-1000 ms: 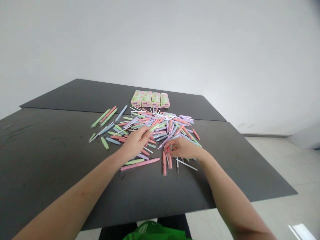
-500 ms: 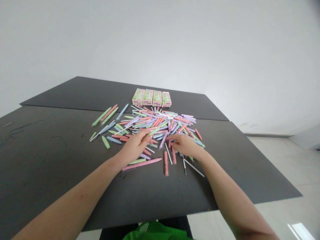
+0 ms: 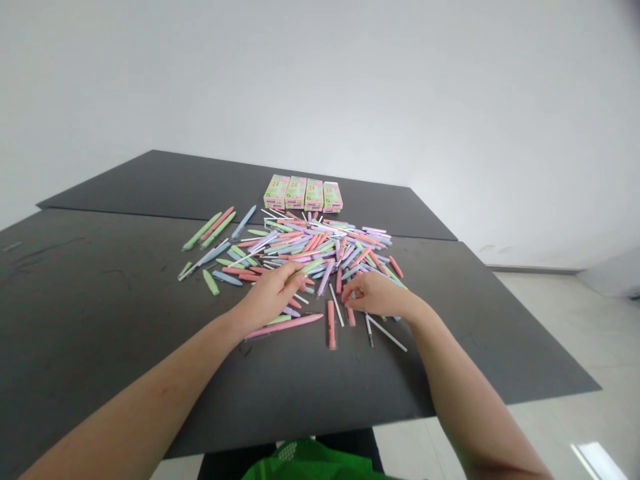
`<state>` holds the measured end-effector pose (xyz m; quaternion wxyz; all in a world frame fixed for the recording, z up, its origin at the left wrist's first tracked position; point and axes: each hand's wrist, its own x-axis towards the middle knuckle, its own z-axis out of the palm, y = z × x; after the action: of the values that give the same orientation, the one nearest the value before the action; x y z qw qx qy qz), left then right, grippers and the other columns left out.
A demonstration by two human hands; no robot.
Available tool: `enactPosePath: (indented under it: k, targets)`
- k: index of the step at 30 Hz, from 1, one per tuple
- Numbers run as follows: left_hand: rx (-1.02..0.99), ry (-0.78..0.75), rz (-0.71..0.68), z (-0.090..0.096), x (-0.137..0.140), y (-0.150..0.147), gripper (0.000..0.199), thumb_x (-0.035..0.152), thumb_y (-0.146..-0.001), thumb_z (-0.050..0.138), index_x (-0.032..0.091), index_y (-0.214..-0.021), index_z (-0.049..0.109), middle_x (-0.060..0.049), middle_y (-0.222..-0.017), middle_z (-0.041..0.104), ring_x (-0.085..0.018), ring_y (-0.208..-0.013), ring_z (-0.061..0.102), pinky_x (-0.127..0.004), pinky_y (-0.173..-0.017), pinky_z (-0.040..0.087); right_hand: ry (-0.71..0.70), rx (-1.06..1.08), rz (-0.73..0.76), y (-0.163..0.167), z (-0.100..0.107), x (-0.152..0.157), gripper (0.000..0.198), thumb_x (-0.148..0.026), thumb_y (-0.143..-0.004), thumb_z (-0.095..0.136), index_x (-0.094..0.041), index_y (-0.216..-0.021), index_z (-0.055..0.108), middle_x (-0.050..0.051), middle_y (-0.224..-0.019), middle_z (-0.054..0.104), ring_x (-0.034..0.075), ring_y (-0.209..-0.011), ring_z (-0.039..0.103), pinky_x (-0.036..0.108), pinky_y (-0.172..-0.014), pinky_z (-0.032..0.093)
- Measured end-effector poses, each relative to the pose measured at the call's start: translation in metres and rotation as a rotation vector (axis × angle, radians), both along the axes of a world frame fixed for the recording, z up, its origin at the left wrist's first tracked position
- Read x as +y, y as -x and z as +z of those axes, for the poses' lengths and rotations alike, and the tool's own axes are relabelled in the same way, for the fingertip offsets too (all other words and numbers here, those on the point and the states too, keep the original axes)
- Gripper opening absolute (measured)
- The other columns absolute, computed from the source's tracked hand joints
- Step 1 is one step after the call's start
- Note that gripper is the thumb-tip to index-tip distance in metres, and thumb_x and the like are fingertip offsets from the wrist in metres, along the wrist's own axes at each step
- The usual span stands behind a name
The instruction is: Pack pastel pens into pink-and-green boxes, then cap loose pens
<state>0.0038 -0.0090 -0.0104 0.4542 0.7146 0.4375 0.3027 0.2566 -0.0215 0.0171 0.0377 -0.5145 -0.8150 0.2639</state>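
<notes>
My left hand (image 3: 271, 291) is closed around a green pen barrel (image 3: 313, 265), whose far end sticks out past the fingertips. It rests over the near left part of a heap of pastel pen parts (image 3: 300, 247). My right hand (image 3: 373, 293) bends down at the near right of that heap, its fingertips closed on the upper end of a short pink pen barrel (image 3: 351, 316). Another pink barrel (image 3: 331, 325) and a thin white refill (image 3: 337, 305) lie between the hands. Below my left hand lies a long pink pen (image 3: 285, 327).
Several small pink and green boxes (image 3: 300, 193) stand in a row behind the heap. Green, pink and blue pens (image 3: 203, 230) lie at the left. More white refills (image 3: 387, 333) lie at the near right. A seam crosses the dark table (image 3: 125, 333).
My right hand has come slightly nearer to me, down onto the short pink barrel, which has shifted and tilted a little. My left hand stays nearly in place with the green barrel.
</notes>
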Motion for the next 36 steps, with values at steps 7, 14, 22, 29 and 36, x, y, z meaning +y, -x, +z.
enactPosePath:
  k: [7, 14, 22, 29, 36]
  targets:
    - [0.006, -0.011, -0.017, 0.001, -0.001, -0.001, 0.03, 0.047, -0.091, 0.045, 0.019, -0.094, 0.057, -0.005, -0.09, 0.066, -0.018, -0.068, 0.069, -0.027, -0.055, 0.056, -0.058, -0.109, -0.068, -0.004, -0.001, 0.005, 0.019, -0.016, -0.072, 0.061, -0.021, -0.084, 0.075, 0.001, -0.075, 0.068, 0.015, -0.066, 0.054, 0.023, -0.057, 0.033]
    - [-0.019, -0.007, -0.006, -0.003, 0.0, -0.001, 0.032, 0.047, -0.09, 0.047, 0.019, -0.099, 0.059, -0.004, -0.087, 0.066, -0.018, -0.065, 0.068, -0.03, -0.056, 0.058, 0.059, -0.021, 0.033, 0.004, 0.003, -0.005, 0.01, -0.024, -0.078, 0.062, -0.02, -0.079, 0.072, -0.002, -0.06, 0.064, 0.012, -0.058, 0.054, 0.023, -0.055, 0.033]
    - [-0.012, 0.005, -0.024, 0.0, 0.0, -0.003, 0.031, 0.048, -0.09, 0.046, 0.019, -0.094, 0.059, -0.004, -0.083, 0.063, -0.018, -0.067, 0.067, -0.03, -0.057, 0.059, 0.024, 0.023, 0.15, 0.022, -0.004, -0.009, 0.016, -0.026, -0.075, 0.071, -0.02, -0.089, 0.075, 0.0, -0.074, 0.067, 0.014, -0.068, 0.058, 0.022, -0.058, 0.034]
    - [0.005, -0.009, -0.023, 0.002, -0.001, -0.004, 0.03, 0.048, -0.089, 0.047, 0.02, -0.091, 0.058, -0.004, -0.083, 0.065, -0.018, -0.067, 0.068, -0.028, -0.053, 0.057, -0.042, 0.082, 0.021, 0.028, -0.004, -0.006, 0.016, -0.021, -0.084, 0.059, -0.021, -0.091, 0.074, -0.001, -0.066, 0.065, 0.011, -0.055, 0.052, 0.022, -0.056, 0.031]
    - [0.034, -0.035, -0.022, -0.001, 0.0, -0.002, 0.027, 0.045, -0.09, 0.047, 0.02, -0.091, 0.057, -0.004, -0.084, 0.066, -0.018, -0.065, 0.068, -0.028, -0.055, 0.057, -0.136, -0.064, -0.156, -0.005, -0.004, 0.007, 0.016, -0.02, -0.077, 0.062, -0.02, -0.086, 0.075, 0.001, -0.07, 0.064, 0.013, -0.06, 0.052, 0.024, -0.056, 0.03]
